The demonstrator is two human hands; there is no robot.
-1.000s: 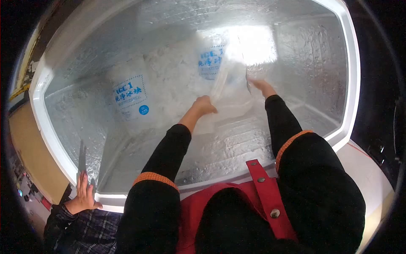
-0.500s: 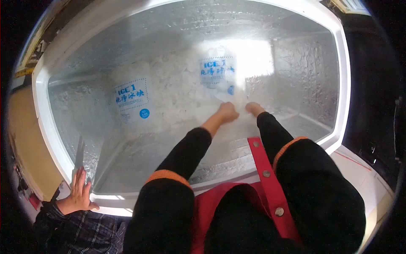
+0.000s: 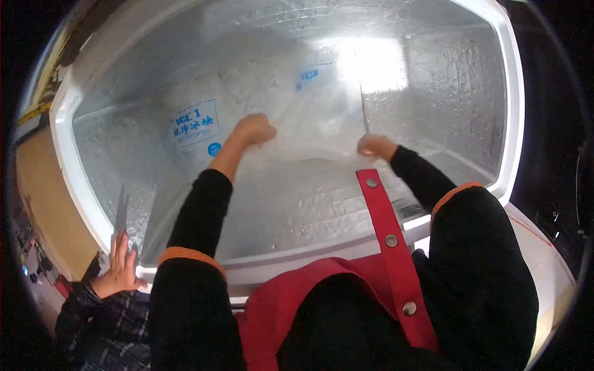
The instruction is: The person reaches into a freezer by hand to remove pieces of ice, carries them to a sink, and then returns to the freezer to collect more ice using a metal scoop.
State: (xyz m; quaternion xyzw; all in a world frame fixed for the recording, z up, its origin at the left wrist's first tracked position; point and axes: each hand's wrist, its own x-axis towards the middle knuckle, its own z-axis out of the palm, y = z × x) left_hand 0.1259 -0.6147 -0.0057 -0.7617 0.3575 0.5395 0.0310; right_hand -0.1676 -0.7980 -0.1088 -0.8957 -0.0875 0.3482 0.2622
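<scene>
Both my hands are down inside a foil-lined box [image 3: 284, 232] with a white rim. My left hand [image 3: 253, 130] is closed in a fist on the edge of a clear plastic bag [image 3: 312, 133]. Opposite it, my right hand [image 3: 376, 146] pinches the same plastic, which spreads between the two hands. Under and beyond it is an ice bag [image 3: 312, 75], its blue print partly veiled by the plastic. Left of my left hand, another ice bag [image 3: 197, 120] with blue lettering lies flat.
At the lower left, another person's hand [image 3: 119, 272] rests spread on the box's white rim [image 3: 90, 216], below a plaid sleeve. A brown cardboard surface [image 3: 49, 204] is outside the left wall. Bright light [image 3: 377, 65] glares on the foil at the back.
My left hand has moved left and up, away from my right hand, spreading the plastic. The right ice bag's print is now more covered. The view has shifted slightly.
</scene>
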